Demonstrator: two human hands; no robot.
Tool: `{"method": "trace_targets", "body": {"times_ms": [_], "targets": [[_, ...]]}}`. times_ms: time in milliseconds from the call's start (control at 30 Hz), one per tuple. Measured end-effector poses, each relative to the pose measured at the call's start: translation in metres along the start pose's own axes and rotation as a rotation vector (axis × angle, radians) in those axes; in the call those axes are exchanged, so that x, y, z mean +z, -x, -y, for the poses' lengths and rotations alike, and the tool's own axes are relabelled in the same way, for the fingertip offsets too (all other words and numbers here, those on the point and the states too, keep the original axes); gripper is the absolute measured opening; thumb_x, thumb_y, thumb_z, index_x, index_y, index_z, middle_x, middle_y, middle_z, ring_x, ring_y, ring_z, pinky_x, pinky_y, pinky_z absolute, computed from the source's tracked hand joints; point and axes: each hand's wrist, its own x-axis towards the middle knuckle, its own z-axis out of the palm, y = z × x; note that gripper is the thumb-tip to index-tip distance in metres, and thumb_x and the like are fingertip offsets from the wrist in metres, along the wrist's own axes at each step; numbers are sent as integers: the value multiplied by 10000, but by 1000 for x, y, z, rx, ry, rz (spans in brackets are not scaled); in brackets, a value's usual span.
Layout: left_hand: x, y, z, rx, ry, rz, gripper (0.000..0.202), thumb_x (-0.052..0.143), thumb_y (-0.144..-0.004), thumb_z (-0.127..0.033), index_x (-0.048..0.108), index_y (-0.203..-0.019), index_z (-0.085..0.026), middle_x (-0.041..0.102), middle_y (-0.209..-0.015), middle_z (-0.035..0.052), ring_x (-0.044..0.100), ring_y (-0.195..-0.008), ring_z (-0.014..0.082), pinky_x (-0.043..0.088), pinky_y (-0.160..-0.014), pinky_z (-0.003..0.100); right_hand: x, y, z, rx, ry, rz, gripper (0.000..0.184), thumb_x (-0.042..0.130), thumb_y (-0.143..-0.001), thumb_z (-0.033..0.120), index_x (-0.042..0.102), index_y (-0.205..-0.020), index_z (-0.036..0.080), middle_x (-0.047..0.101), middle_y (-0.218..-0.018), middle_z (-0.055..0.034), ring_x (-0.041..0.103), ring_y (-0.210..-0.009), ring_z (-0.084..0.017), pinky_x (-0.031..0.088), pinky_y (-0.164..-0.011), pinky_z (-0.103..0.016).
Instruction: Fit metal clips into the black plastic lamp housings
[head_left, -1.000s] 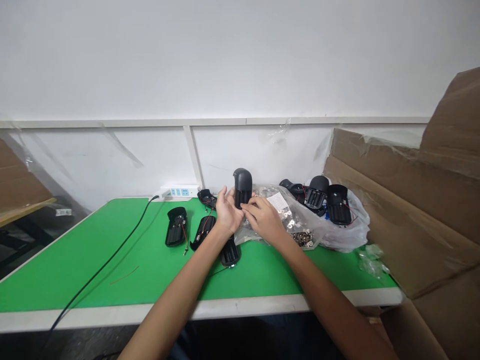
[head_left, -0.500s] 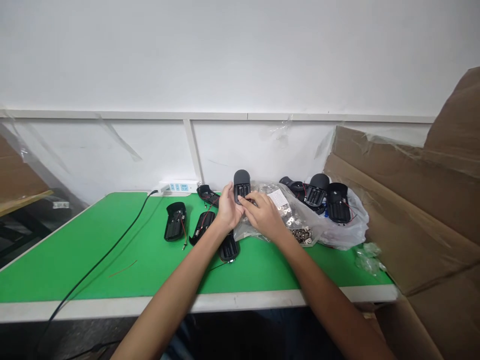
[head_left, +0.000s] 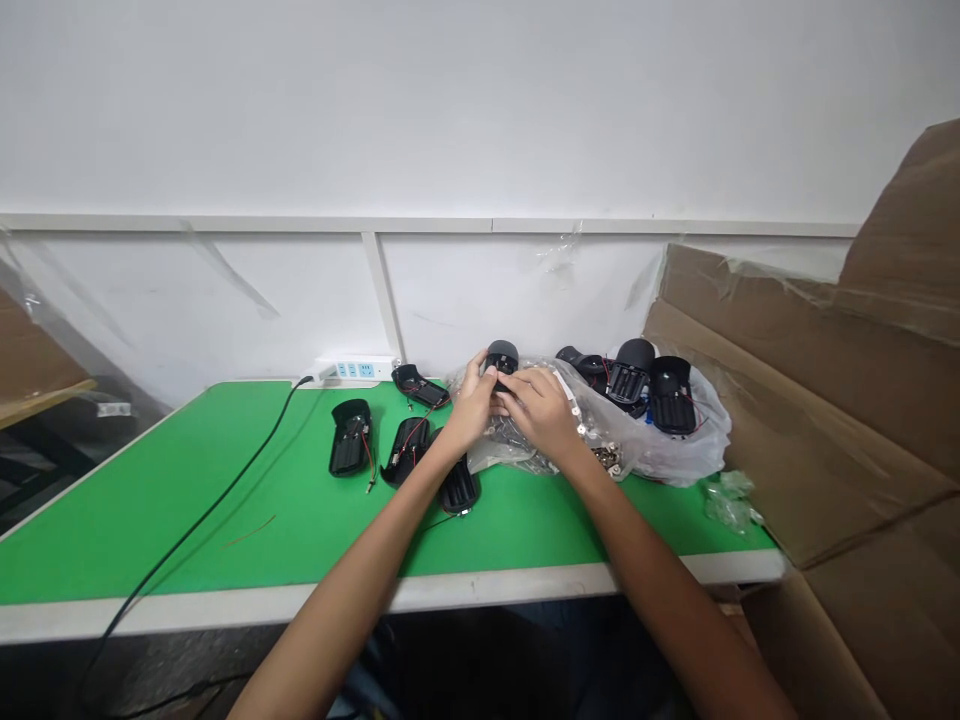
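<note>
Both hands meet above the far middle of the green table point(head_left: 187, 520). My left hand point(head_left: 471, 405) is wrapped round a black plastic housing point(head_left: 502, 358), of which only the rounded top shows. My right hand point(head_left: 541, 408) is closed against the same housing from the right, its fingers pressed on the front. Right behind and under the hands lies a clear plastic bag of small metal parts point(head_left: 600, 455). Three more black housings with red wires lie on the table left of and beneath my left forearm point(head_left: 351, 450) point(head_left: 406, 450) point(head_left: 457, 488).
A white bag point(head_left: 697, 440) at the right holds several black housings point(head_left: 670, 395). A white power strip point(head_left: 354, 369) sits by the wall, its black cable point(head_left: 202, 530) running to the front left edge. Large cardboard sheets point(head_left: 847, 400) stand at the right. Crumpled clear wrap point(head_left: 731, 500) lies nearby.
The housing was held upright and high; both hands have lowered and tilted it, so less of it shows. The hands shifted slightly right, and my right hand now covers its front.
</note>
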Motion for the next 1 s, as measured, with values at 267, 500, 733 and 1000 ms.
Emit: {"method": "trace_targets", "body": {"times_ms": [267,500,733,1000], "targets": [[4,0,2,98,37,-82,381,660,-931,-226,737,-1305,-226,785,-1012,54,710,-730,187,589,-673,285,-5,-1,-5,-99,-35,18,172,570,-1049,239,708,-1150,213,763,-1172,-112,675,-1145,-262,532,-1022,-465],[4,1,0,170,-1,-87,288,643,-918,-207,798,-1160,-180,781,-1207,92,728,-1094,237,590,-909,281,-7,0,-5,-170,31,43,197,524,-1069,238,712,-1126,211,752,-1141,-107,656,-1090,-245,519,-968,-429],[5,1,1,131,26,-70,304,624,-920,-204,791,-1172,-172,792,-1161,89,748,-1005,237,602,-712,246,-7,-1,-4,-121,-6,121,231,507,-1076,234,724,-1155,235,732,-1148,-104,629,-1107,-252,498,-975,-445],[5,-1,2,45,98,-81,278,661,-889,-253,780,-1132,-189,790,-1078,81,760,-947,244,633,-767,310,-3,-3,-1,-74,-7,167,256,494,-1075,240,730,-1175,230,722,-1152,-114,595,-1059,-272,508,-970,-469]]}}
